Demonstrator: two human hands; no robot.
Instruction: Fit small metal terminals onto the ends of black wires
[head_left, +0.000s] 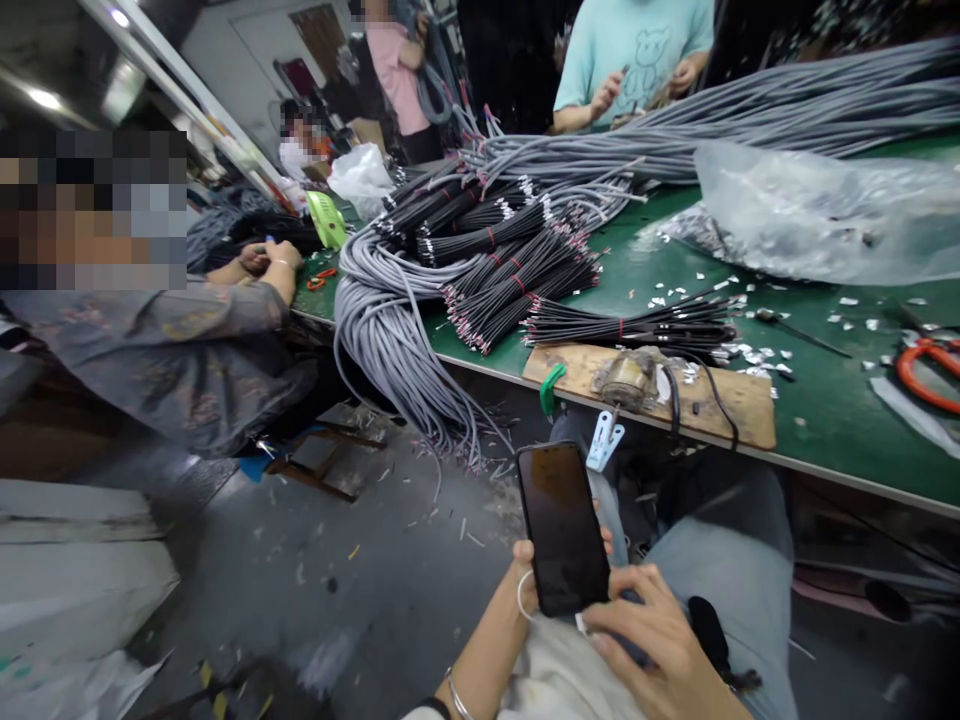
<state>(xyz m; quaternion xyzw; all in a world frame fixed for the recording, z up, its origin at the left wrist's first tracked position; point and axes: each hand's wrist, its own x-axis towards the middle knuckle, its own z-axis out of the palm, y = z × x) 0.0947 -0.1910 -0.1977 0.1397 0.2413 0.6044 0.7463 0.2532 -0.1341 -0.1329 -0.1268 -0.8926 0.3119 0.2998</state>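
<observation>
My left hand (523, 570) is closed around a dark smartphone (564, 530), thumb along one side and fingertips showing at the other. The phone is tilted above my lap, its screen nearly black. A thin white cord (522, 597) curves by my left wrist. My right hand (656, 625) is at the phone's lower right corner with its fingers bent. A small white tip and a dark bluish thing show among those fingers; I cannot make out what they are.
A green table (660, 235) carries bundled black wires (517, 270), grey cables (397, 340) hanging over its edge, a plastic bag (832, 215) and orange-handled scissors (926, 370). A wooden board (735, 410) with clips lies at the edge. Co-workers (187, 350) are nearby.
</observation>
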